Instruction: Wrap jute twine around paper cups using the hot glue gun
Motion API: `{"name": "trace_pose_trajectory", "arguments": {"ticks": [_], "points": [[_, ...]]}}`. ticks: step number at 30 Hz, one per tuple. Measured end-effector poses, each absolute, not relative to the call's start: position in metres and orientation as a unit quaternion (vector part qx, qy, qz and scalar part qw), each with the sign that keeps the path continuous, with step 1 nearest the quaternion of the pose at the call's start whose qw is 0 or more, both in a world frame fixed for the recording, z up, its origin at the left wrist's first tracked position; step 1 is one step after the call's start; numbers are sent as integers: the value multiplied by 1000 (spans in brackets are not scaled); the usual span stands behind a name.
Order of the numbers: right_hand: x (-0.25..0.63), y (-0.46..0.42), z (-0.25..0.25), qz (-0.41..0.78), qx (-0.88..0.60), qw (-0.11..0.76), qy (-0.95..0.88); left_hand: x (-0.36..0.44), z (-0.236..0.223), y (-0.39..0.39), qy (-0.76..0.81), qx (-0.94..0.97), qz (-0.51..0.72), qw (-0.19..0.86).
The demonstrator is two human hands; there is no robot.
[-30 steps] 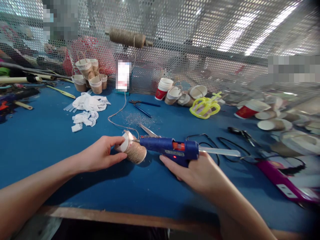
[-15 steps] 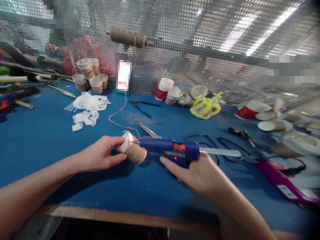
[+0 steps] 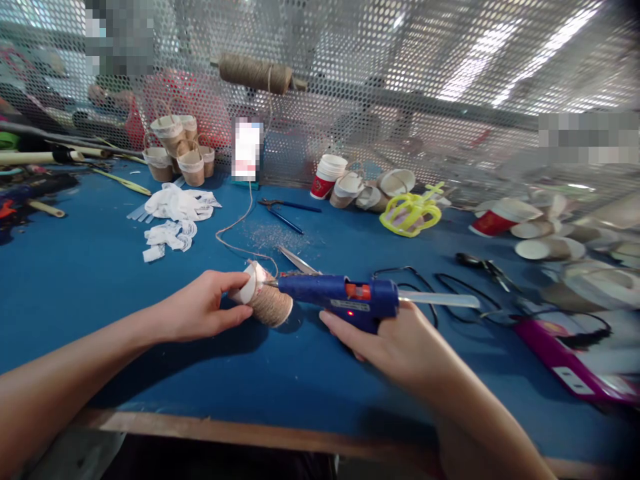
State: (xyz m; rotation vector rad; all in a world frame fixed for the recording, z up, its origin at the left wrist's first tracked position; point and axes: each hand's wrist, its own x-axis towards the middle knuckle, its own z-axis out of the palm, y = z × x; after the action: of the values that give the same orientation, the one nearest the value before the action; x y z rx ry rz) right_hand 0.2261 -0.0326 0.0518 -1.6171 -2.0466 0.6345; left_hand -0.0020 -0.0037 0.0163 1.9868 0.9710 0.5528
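Note:
Between thumb and fingers, my left hand (image 3: 213,307) pinches the white end of a paper cup (image 3: 273,305), which lies tilted and is partly wound with brown twine. My right hand (image 3: 387,347) grips a blue hot glue gun (image 3: 325,293) with a lit red light and a clear glue stick out of its back. Its metal nozzle is at the cup, by the edge of the wound part. A strand of twine (image 3: 235,227) runs from the cup back over the table. Scissors (image 3: 297,259) lie just behind the glue gun, partly hidden by it.
A twine spool (image 3: 255,73) hangs on the perforated metal screen. Pliers (image 3: 285,210), white lace (image 3: 180,203), twine-covered cups (image 3: 193,167) and a yellow crown-shaped piece (image 3: 413,213) lie farther back. Black cables and a purple power strip (image 3: 570,363) are at right. Behind the screen a person's hands show.
Almost nothing differs. The cup, glue gun and both hands keep nearly the same places, with only a very slight shift of the whole view.

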Motion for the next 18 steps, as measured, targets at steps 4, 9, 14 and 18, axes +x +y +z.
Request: {"name": "trace_pose_trajectory", "arguments": {"ticks": [4,9,14,18], "points": [[226,-31,53,242,-607,211,-727,-2,15,-3,382,798,222,410],[226,-31,51,239,-636,189,-709,-3,15,-3,377,800,221,410],[225,-30,52,245,-629,197,-711,-3,14,-3,376,805,221,404],[223,-31,53,241,-622,206,-716,-3,14,-3,375,805,223,403]]}}
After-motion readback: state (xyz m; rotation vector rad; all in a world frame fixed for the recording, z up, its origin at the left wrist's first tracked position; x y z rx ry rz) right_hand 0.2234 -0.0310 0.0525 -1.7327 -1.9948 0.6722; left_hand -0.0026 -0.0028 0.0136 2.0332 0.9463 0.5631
